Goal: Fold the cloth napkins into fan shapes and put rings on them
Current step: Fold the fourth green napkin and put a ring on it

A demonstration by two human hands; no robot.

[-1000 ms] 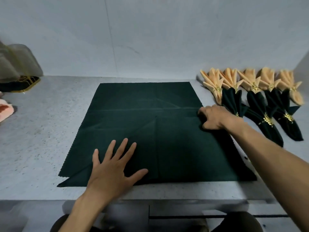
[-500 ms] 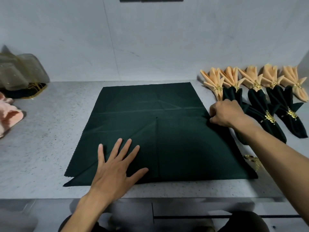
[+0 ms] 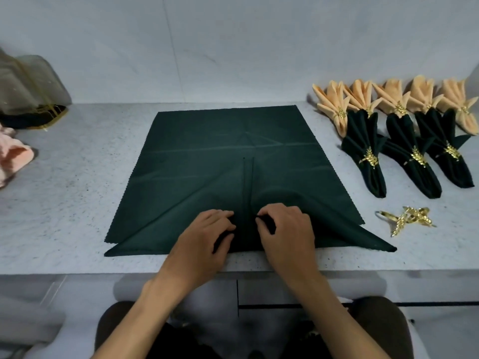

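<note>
A dark green napkin [image 3: 233,141] is lying spread flat on the grey speckled counter [image 3: 77,177], near the front edge, with its two lower corners folded in so the flaps are meeting along a centre line running up from the near edge. Both hands are working at the bottom of that line. The left hand [image 3: 204,239] is sitting just left of the seam, fingers curled and pinching the edge of the left flap; the right hand [image 3: 285,234] is sitting just right of it, fingers curled and pinching the right flap — the two hands are close together but not touching. The right flap's corner is sticking out past the napkin's right side as a point by the counter edge. To the right, well apart from the flat napkin, finished fans are lying in two rows: five peach fans [image 3: 334,104] along the wall and three dark green fans [image 3: 368,156] in front, overlapping them, each with a gold ring. A small pile of loose gold rings [image 3: 407,220] is lying just in front of the dark fans, beside the napkin's right corner. At far left — a crumpled pink cloth [image 3: 13,159] and a sheer bag [image 3: 28,94] by the wall.
</note>
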